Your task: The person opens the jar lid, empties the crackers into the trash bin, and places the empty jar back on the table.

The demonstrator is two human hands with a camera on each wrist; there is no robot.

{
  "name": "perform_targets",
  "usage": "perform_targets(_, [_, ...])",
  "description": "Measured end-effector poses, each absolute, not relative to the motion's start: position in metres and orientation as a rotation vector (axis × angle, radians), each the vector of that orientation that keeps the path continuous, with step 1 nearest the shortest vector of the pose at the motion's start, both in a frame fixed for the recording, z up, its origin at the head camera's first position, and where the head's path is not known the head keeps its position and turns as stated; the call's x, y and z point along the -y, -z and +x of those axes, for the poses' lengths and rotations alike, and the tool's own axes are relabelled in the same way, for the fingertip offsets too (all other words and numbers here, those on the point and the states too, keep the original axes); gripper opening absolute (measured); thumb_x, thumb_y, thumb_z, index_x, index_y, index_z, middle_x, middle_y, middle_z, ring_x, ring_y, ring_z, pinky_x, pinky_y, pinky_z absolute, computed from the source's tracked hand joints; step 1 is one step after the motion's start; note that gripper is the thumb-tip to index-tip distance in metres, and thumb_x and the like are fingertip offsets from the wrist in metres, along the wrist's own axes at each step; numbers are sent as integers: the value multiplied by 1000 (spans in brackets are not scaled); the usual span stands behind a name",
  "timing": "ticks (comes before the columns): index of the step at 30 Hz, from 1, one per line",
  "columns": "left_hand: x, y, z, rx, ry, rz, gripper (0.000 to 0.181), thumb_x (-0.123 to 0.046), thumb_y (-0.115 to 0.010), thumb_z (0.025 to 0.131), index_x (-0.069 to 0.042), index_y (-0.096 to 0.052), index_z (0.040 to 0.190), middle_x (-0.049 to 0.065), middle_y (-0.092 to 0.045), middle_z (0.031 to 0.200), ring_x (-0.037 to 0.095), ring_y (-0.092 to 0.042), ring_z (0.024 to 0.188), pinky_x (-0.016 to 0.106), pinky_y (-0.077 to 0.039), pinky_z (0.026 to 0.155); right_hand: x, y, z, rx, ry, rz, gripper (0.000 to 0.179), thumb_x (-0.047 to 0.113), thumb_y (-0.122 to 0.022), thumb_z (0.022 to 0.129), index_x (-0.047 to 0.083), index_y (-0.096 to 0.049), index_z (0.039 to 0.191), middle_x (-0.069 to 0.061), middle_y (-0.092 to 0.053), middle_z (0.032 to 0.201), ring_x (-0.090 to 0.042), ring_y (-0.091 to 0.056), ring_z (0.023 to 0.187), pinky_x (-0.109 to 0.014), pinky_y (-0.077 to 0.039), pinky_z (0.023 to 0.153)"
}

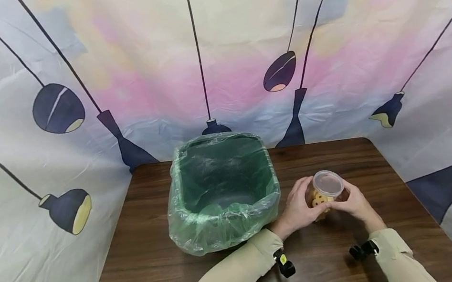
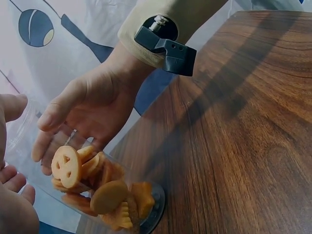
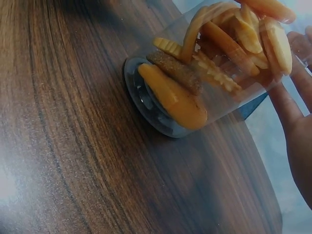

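Observation:
A clear plastic jar [image 1: 328, 184] with a pale translucent lid stands on the right side of the table. It holds golden snack pieces [image 2: 107, 190], among them a round one with holes like a face and several ridged sticks. My left hand [image 1: 298, 209] grips the jar from its left side, thumb across the front. From the right side my right hand [image 1: 355, 201] holds it too, its thumb near the left thumb. In the right wrist view the jar's base [image 3: 151, 105] is close over the wood, tilted in that picture. Some fingers are hidden behind the jar.
A bin [image 1: 224, 175] lined with a green translucent plastic bag stands left of the hands, its opening facing up. The dark wooden table [image 1: 145, 248] reaches back to a hanging cloth [image 1: 147, 75] painted with lamps. A small black device [image 1: 284, 263] sits on each wrist.

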State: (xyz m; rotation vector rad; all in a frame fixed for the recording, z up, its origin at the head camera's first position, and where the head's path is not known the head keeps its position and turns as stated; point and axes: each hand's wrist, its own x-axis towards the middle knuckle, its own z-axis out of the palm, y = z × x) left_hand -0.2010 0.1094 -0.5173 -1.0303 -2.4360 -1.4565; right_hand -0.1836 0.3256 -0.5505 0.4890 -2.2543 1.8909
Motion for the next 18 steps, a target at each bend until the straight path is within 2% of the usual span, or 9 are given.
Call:
perform_targets(3, [-110,517,-201,2436,1471,-1028,75,-35,-77,83,-2,-43,142,11,-50,139,24,-55,123,25,-46,99,-326,550,-184,2230,-1899,510,72,-21,-71,73,-19,-36,136,12,-62,118,-6,-60,99,-15,-51,75])
perform_targets(9, [-110,515,-200,2454,1451,-1009,75,-36,-78,82,-4,-44,142,9,-50,139,19,-54,124,26,-45,101,-325,550,-185,2245,-1904,530,72,-20,-71,74,-15,-37,138,4,-61,121,-4,-59,101,-16,-52,76])
perform_targets(18, [-110,517,-200,2476,1411,-995,77,-38,-77,83,-5,-43,143,7,-49,140,15,-51,126,27,-43,104,-324,549,-184,2284,-1880,523,71,-19,-71,76,-14,-37,138,4,-58,122,-2,-58,101,-16,-52,76])
